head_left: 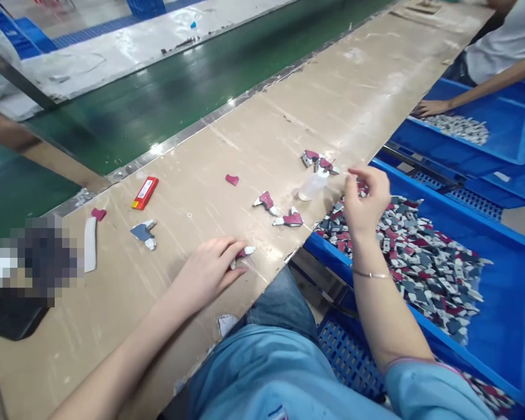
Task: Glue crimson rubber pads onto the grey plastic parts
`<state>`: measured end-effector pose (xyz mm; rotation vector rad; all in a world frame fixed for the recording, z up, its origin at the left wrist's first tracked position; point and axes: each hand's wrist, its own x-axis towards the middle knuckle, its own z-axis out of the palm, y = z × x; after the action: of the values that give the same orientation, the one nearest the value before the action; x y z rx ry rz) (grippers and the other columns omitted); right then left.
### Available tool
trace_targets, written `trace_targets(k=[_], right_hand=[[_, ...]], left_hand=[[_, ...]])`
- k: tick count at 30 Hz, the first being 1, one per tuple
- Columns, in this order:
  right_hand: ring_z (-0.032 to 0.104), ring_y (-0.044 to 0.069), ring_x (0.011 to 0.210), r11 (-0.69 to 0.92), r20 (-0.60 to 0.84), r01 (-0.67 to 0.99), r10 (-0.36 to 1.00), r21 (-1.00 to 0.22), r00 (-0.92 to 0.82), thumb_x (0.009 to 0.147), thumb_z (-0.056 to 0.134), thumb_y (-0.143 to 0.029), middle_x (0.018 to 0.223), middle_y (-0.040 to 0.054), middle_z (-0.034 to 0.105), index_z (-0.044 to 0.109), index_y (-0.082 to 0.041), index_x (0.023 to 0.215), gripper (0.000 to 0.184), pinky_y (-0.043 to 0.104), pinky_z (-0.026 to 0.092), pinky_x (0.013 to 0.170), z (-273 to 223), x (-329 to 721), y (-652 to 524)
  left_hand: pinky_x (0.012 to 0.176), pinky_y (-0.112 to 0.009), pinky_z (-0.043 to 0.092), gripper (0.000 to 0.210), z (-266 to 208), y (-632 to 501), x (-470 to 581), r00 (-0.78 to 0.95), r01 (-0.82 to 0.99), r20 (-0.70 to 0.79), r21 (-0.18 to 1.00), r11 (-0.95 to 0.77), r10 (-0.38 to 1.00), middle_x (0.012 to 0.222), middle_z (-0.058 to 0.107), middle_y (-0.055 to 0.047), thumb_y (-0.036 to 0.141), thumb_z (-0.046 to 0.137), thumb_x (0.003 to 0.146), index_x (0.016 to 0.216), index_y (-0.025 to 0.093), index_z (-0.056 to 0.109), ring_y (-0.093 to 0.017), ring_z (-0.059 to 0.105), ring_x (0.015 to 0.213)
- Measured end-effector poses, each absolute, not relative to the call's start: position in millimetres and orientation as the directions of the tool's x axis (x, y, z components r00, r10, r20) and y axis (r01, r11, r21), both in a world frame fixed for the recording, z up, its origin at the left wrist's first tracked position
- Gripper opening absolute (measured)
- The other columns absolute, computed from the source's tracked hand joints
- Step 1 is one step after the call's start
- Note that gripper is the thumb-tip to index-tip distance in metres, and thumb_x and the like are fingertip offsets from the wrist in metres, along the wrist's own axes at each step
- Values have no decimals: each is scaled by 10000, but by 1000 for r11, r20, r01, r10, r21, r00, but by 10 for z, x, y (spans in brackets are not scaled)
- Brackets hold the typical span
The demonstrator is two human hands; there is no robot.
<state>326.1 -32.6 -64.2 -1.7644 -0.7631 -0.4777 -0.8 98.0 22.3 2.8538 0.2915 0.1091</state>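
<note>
My left hand rests low over the tan tabletop, its fingers closed around a small maroon-and-white plastic piece; only the white tip and a bit of maroon show. Above the near edge of the blue bin, my right hand has its fingers curled in toward the thumb. Whatever it may hold is too small to make out. Just left of it is a small translucent bottle with a thin tip. Similar maroon-and-white pieces lie beside the bottle, including one piece and another between my hands.
A large blue bin full of maroon, grey and white pieces stands at the right. A red box, a grey-and-white piece and a white strip lie left. A co-worker's hand reaches into another bin. A green conveyor belt runs behind.
</note>
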Motion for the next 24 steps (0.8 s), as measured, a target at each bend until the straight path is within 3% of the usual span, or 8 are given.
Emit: trace_targets(k=[2,3,7,11,15,19,21,24], right_hand=[[715,293,913,-173,700,741,247,-649,670,991,571,-339,933,110,744,722,-227,975,189,499,578,896,-643,2928,-466],[723,283,904,-149,698,771,344,-619,628,989,594,-339,951,105,761,732,-232,1008,176,489,580,897,-642,2765,-525],[697,316,1203,-82,535,837,734,-541,418,998,639,-336,1327,114,758,714,-270,1281,300,536,527,1055,-601,2350,-632],[732,263,938,-47,526,796,727,-603,441,958,744,-372,1053,82,797,766,-259,1109,190,439,575,866,-436,2159,-622],[669,187,729,136,443,528,733,-838,515,920,800,-427,870,17,742,705,-258,981,204,331,538,650,-193,1694,-612],[655,201,831,265,457,394,696,-880,553,843,887,-419,902,10,692,649,-270,998,320,335,531,696,-81,1225,-568],[630,201,847,272,487,419,642,-866,592,850,885,-348,910,2,662,625,-283,1015,314,345,515,722,-94,1106,-532],[605,198,852,262,513,456,608,-850,606,857,855,-254,932,-1,620,596,-298,1065,335,345,501,722,-130,1015,-502]], left_hand=[[936,-408,598,391,205,985,-144,970,196,91,263,-945,227,1217,732,-135,429,565,1068,1359,170,585,-270,709,1087],[931,-403,598,415,191,985,-196,966,198,111,261,-945,234,1211,731,-136,449,563,1067,1371,167,576,-267,711,1080],[941,-411,596,452,140,970,-287,951,215,164,262,-941,263,1185,724,-134,466,599,1047,1386,168,570,-271,703,1067],[958,-428,601,450,193,896,-271,915,216,282,257,-942,287,1187,721,-145,421,649,1026,1386,164,567,-287,695,1077],[989,-383,622,450,346,703,-259,916,118,278,505,-855,290,1232,734,-112,385,685,1014,1416,230,557,-250,724,1132],[928,-346,683,545,475,492,-270,889,92,107,911,-402,446,1298,723,-111,275,745,971,1471,291,528,-231,769,1099],[919,-349,696,543,511,442,-274,880,69,18,984,-164,475,1309,725,-126,197,691,991,1495,302,518,-241,779,1115],[899,-332,703,507,524,443,-264,862,69,-35,996,-49,506,1290,741,-110,171,698,978,1455,300,583,-233,787,1097]])
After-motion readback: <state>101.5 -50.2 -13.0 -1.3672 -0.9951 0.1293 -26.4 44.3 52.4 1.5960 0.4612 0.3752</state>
